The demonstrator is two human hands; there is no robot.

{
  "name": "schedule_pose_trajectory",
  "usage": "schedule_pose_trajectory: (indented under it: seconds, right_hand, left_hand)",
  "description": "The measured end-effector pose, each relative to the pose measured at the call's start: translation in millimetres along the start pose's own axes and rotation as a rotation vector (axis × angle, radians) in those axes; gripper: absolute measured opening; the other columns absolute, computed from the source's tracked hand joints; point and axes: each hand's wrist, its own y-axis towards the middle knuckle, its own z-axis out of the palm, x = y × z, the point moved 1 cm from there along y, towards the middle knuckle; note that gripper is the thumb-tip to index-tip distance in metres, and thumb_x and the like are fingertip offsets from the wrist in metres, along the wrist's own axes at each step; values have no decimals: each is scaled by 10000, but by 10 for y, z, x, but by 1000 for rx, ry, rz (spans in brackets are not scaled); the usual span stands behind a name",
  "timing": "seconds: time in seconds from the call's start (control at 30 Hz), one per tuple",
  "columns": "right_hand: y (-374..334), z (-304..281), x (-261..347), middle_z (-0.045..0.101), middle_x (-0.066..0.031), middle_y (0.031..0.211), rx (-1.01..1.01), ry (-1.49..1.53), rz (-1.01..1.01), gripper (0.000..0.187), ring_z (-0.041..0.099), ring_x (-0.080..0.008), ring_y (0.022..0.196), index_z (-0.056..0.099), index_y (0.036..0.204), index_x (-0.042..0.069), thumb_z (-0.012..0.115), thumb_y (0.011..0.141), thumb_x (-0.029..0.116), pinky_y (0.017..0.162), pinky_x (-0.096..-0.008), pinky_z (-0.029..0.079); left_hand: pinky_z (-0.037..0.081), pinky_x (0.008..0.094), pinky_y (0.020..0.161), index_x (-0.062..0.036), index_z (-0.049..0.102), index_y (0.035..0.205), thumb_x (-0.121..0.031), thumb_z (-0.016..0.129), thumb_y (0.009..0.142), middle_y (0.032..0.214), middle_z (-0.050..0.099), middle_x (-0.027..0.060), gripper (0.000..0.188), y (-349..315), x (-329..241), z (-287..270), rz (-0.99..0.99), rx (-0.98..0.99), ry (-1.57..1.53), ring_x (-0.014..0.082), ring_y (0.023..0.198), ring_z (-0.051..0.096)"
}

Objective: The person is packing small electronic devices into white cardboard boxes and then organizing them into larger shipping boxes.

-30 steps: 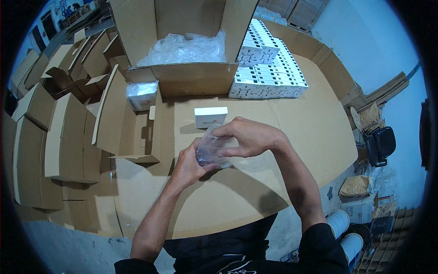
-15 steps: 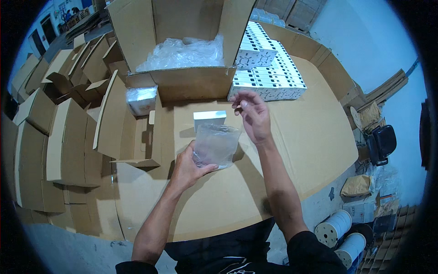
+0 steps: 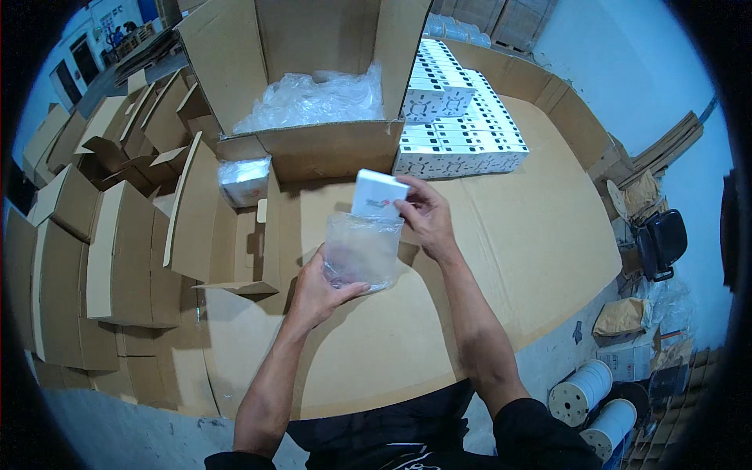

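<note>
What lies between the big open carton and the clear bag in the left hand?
In the head view, only the small white box, held by the right hand above the clear bag, and bare cardboard tabletop.

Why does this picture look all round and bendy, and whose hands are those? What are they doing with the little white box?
The picture comes from a camera worn on a person's head, looking down. Its lens sees very wide, so straight edges bend near the rim. The two arms belong to that person. The left hand holds a clear plastic bag open. The right hand holds a small white box at the bag's mouth. They work over a table covered in brown cardboard. Behind stands a big open carton with crinkly plastic inside, and beside it a stack of white boxes. Folded cardboard boxes are piled on the left.
</note>
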Motion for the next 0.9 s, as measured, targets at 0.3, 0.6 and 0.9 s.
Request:
schedule_pose_trajectory:
  seconds: [0.3,0.6,0.9]
  right_hand:
    - [-125,65,222,641,-194,1139,-192,633,1,301,675,-265,1077,408,1133,63,654,966,14,893,-461,622]
    - [-160,-7,209,664,-102,1047,-13,416,-10,298,659,-153,992,471,1172,72,687,966,66,877,-325,567]
    - [-191,32,332,630,-76,1028,78,385,111,271,642,-130,951,472,1191,73,655,991,93,813,-285,548]
  left_hand:
    - [571,355,907,-9,564,1278,-101,904,710,1133,701,121,668,36,158,-45,6,32,-15,197,1021,692]
    - [567,359,912,-1,572,1284,-116,912,700,1161,705,132,686,44,106,-40,8,36,20,202,1022,697]
    - [541,377,981,10,509,1346,-45,897,717,1223,657,116,741,21,19,-58,-97,74,22,200,1112,645]
